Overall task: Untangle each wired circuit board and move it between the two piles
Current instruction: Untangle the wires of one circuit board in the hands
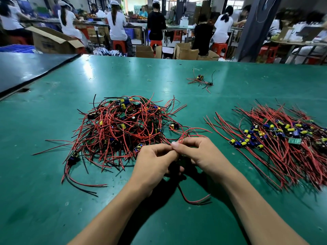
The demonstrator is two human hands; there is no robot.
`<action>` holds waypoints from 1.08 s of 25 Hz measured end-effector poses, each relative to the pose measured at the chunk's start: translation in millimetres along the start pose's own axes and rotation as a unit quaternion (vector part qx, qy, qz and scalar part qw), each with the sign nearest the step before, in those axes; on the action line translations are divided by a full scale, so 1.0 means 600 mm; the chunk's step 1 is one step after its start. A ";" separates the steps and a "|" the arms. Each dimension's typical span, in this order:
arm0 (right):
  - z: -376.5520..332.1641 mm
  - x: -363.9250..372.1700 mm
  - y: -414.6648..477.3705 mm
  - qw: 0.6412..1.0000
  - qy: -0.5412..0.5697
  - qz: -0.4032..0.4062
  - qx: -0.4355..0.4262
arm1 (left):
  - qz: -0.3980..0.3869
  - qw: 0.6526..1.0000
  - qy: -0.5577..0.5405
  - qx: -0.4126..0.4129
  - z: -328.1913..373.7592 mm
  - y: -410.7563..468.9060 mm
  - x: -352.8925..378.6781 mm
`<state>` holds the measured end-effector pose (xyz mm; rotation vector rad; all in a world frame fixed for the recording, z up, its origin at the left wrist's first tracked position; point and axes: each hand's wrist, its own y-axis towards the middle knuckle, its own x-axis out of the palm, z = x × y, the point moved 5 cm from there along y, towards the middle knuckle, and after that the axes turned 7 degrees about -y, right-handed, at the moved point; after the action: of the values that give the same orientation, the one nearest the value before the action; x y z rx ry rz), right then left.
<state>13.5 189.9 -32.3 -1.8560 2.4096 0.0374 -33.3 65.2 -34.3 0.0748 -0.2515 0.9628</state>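
Though partly hidden, thin red-and-black wires (pixel 190 202)

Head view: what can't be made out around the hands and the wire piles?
- Any board between the left hand and right hand: head view, hidden by them; only red and black wires show.
- Neat right-hand pile of red-wired boards: head view, cut off by the right edge.
- Far cluster of wired boards: too small to count.
- Tangled pile of red-wired boards: boards buried under wires.
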 end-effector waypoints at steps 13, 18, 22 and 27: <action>0.020 -0.005 0.009 1.000 0.008 -0.005 0.010 | -0.042 0.999 0.010 -0.025 -0.011 0.008 0.003; 0.006 -0.035 0.015 0.982 -0.088 0.162 -0.031 | -0.075 0.996 0.008 -0.038 -0.014 0.005 0.005; 0.003 -0.040 0.015 0.971 0.124 0.205 0.024 | -0.104 0.994 0.019 -0.020 -0.009 -0.001 0.013; 0.008 -0.019 0.023 0.962 0.242 0.110 0.067 | -0.076 0.989 0.119 0.043 -0.005 -0.001 0.014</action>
<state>3.2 204.5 -36.6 -1.6783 2.8323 -0.6184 -27.6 72.2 -35.2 0.0564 0.0154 0.8225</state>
